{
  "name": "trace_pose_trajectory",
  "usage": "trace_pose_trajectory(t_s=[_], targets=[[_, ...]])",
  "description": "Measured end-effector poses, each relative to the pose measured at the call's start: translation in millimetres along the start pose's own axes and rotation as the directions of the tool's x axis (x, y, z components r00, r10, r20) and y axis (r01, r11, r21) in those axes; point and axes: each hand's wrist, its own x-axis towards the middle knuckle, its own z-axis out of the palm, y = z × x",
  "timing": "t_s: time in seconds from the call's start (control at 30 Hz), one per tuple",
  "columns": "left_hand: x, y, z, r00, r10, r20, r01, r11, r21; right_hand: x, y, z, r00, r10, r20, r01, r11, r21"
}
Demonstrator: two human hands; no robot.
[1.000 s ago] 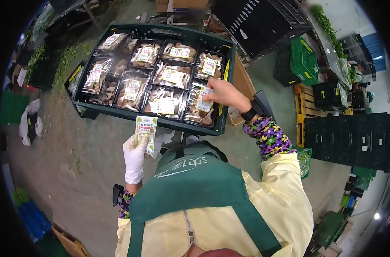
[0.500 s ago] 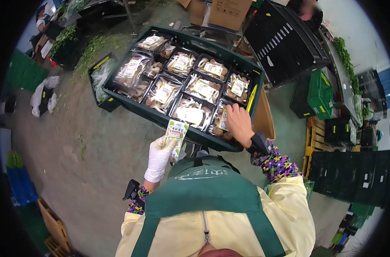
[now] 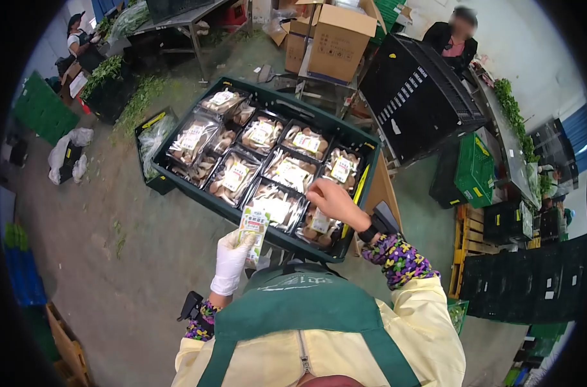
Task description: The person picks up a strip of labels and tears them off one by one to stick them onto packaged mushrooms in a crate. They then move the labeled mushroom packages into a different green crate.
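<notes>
The left hand (image 3: 229, 263) pinches labels (image 3: 255, 222) at the crate's (image 3: 198, 195) six o'clock. The right hand (image 3: 335, 201) curls over mushroom packs (image 3: 319, 227) at four, any hold unclear.

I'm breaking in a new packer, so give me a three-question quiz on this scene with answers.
1. What is the left hand holding?
2. True or false: the right hand is ungloved.
3. The mushroom packs sit in: A) a cardboard box; B) a green crate; C) a wooden pallet.

Key: 1. Printed labels. 2. True. 3. B.
</notes>
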Motion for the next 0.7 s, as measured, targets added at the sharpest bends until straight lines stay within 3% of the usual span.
trace_pose_trajectory(t_s=[0.07,0.13,0.17,0.2,0.23,0.27,0.3,0.33,0.37,0.47,0.5,0.6,0.63,0.67,0.7], targets=[[-3,10,-1,0.999,-0.031,0.012,0.030,0.996,0.089,27,-5,-4,0.998,0.062,-0.019,-0.059,0.990,0.129],[0,11,-1,0.992,0.100,-0.081,-0.082,0.976,0.200,68,8,22,0.983,0.177,-0.056,-0.151,0.936,0.317],[2,12,-3,0.992,0.096,-0.087,-0.080,0.981,0.175,83,-17,16,0.987,0.157,-0.039,-0.131,0.918,0.374],[5,12,-8,0.992,0.090,-0.088,-0.077,0.986,0.147,95,-34,24,0.980,0.192,-0.047,-0.135,0.824,0.551],[9,12,-17,0.994,0.091,-0.061,-0.080,0.983,0.162,114,-55,28,0.947,0.322,0.005,-0.251,0.729,0.637],[14,13,-27,0.995,0.089,-0.046,-0.079,0.980,0.183,131,-76,22,0.940,0.320,0.121,-0.319,0.692,0.648],[18,15,-34,0.995,0.101,0.010,-0.101,0.977,0.186,162,-72,55,0.928,0.373,0.021,-0.276,0.647,0.711],[23,18,-43,0.994,0.107,-0.010,-0.104,0.981,0.161,187,-78,65,0.912,0.406,0.049,-0.327,0.654,0.683],[29,21,-54,0.993,0.111,-0.039,-0.105,0.985,0.137,240,-53,112,0.849,0.516,-0.112,-0.390,0.755,0.527],[47,27,-99,0.995,0.101,-0.015,-0.099,0.990,0.095,282,-74,147,0.733,0.660,-0.166,-0.446,0.650,0.616],[54,28,-118,0.995,0.099,0.021,-0.101,0.992,0.074,288,-85,152,0.699,0.706,-0.116,-0.475,0.579,0.663],[74,33,-165,0.993,0.105,0.059,-0.111,0.988,0.109,330,-97,189,0.611,0.754,-0.242,-0.276,0.489,0.827],[81,34,-177,0.991,0.115,0.066,-0.122,0.985,0.122,343,-99,202,0.506,0.792,-0.341,-0.261,0.518,0.815],[88,38,-187,0.991,0.107,0.079,-0.116,0.986,0.121,357,-92,218,0.493,0.798,-0.346,-0.264,0.516,0.815],[93,43,-197,0.990,0.080,0.116,-0.093,0.989,0.114,371,-72,236,0.395,0.765,-0.508,-0.322,0.633,0.704]])
